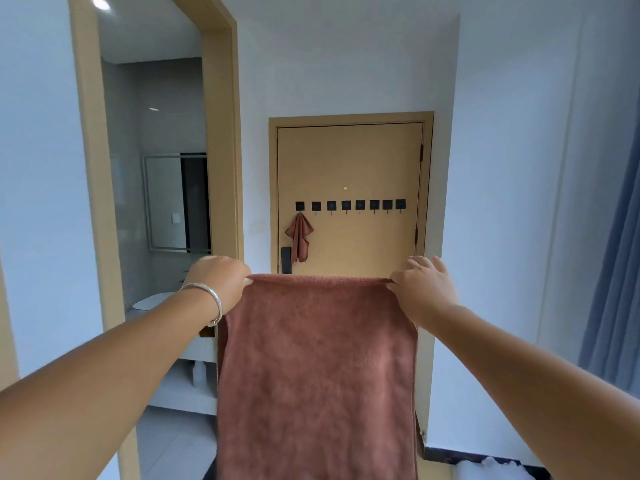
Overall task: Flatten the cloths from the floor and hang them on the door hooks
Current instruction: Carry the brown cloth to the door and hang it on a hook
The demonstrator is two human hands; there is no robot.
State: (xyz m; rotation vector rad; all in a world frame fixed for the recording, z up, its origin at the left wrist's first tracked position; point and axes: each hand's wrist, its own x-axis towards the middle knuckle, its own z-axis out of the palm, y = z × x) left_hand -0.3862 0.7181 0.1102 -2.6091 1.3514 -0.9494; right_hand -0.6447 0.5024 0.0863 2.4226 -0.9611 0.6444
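We've only got one view here, a wide-angle head cam, so there's no second view for it to overlap with. It looks forward, pretty much level, down a short hallway at a tan door (349, 199) sitting centre frame, well away from us. Both forearms reach in from the lower corners, and the left hand (218, 280) and right hand (420, 289) land mid-frame, close to the lens, with the brown towel (317, 375) filling the lower middle and hiding the door's bottom. The wide lens bends the bathroom doorway (156, 202) at the left edge and the blue curtain (616, 289) at the right.
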